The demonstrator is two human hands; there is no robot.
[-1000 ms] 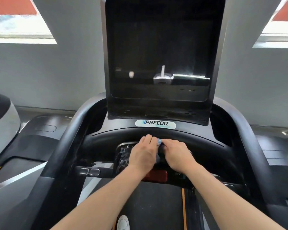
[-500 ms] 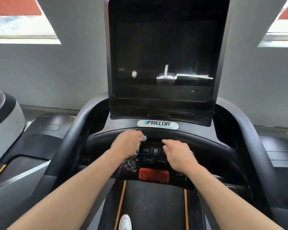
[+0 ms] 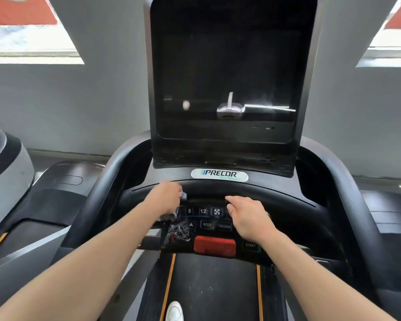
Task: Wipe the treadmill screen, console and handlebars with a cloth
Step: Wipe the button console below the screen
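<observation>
The treadmill's dark screen point(image 3: 229, 77) stands upright above the black console point(image 3: 206, 224) with its keypad. My left hand point(image 3: 164, 198) grips a dark patterned cloth point(image 3: 178, 230) at the console's upper left; the cloth hangs down over the left keys, and a pale blue bit shows by my fingers. My right hand point(image 3: 248, 216) hovers over the right side of the keypad, fingers loosely curled and holding nothing. The curved handlebars point(image 3: 97, 198) sweep round both sides of the console.
A red stop button point(image 3: 214, 246) sits below the keypad, above the belt point(image 3: 213, 286). My white shoe point(image 3: 174, 311) shows at the bottom. Another machine point(image 3: 7, 163) stands to the left. A grey wall lies behind.
Both hands were together on the cloth at the console's middle. My left hand has carried the cloth to the upper left, and my right hand has let go and stayed at the right.
</observation>
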